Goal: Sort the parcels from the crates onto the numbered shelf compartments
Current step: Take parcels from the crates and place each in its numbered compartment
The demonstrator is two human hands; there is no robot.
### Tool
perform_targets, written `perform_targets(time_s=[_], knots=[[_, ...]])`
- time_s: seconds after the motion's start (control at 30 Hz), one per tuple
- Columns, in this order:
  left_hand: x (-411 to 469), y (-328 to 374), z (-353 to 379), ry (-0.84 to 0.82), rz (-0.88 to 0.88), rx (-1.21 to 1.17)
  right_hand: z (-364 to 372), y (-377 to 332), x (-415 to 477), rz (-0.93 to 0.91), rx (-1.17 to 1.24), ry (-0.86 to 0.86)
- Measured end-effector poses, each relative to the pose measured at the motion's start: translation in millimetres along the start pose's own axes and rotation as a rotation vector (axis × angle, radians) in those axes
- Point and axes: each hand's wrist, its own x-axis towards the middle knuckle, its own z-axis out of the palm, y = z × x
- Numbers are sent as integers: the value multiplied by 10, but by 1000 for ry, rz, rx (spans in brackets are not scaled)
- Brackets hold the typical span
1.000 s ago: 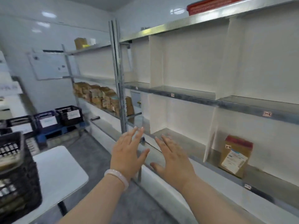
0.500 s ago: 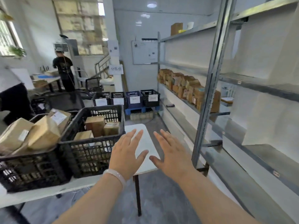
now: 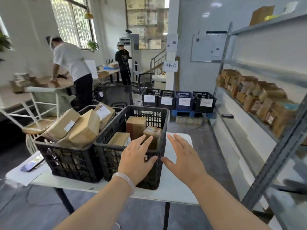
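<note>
Head-camera view of a parcel sorting room. A white counter [image 3: 176,191] fills the middle, carrying two black plastic crates side by side.

The left crate [image 3: 69,161], at 9 o'clock, is heaped with cardboard parcels [image 3: 84,128] rising above its rim. The right crate [image 3: 108,156], in the centre, holds a tall brown box [image 3: 135,127] standing upright, a small box [image 3: 152,135] just beside it towards 3 o'clock, and a flat box [image 3: 118,138] lying low towards 9 o'clock.

Both forearms reach in from 6 o'clock. The left hand [image 3: 135,161], with a pale bracelet [image 3: 123,179] on the wrist, hovers over the near corner of the right crate. Its fingers [image 3: 141,143] are straight and slightly spread, holding nothing, with the tips in front of the small box; whether they touch it cannot be told. The right hand [image 3: 184,161] is just beside it at 3 o'clock, over bare counter, fingers spread and holding nothing.

A phone [image 3: 31,165] lies on the counter's corner at 8 o'clock.

A metal shelf [image 3: 265,72] runs along the wall from 3 o'clock towards 1 o'clock, with a row of brown boxes [image 3: 259,95] on one level. At 12 o'clock, four labelled bins [image 3: 179,100] sit in a row on the floor. Two people [image 3: 73,67] stand at tables between 10 and 11 o'clock.
</note>
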Motion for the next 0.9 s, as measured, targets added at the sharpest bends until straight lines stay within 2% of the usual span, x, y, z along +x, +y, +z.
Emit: perform_targets(time_s=[0.27, 0.4, 0.63, 0.77, 0.9], knots=[[692, -1013, 266, -94, -170, 6, 699, 38, 897, -23, 8, -107], [1175, -1531, 365, -190, -337, -64, 1137, -30, 1394, 8, 5, -131], [1859, -2352, 807, -555, -455, 81, 1797, -136, 2106, 125, 31, -264], [2096, -2469, 1040, -800, -452, 149, 1999, -111, 2275, 185, 59, -329], [2136, -2489, 1159, -919, -462, 230, 2087, -53, 2395, 221, 80, -373]])
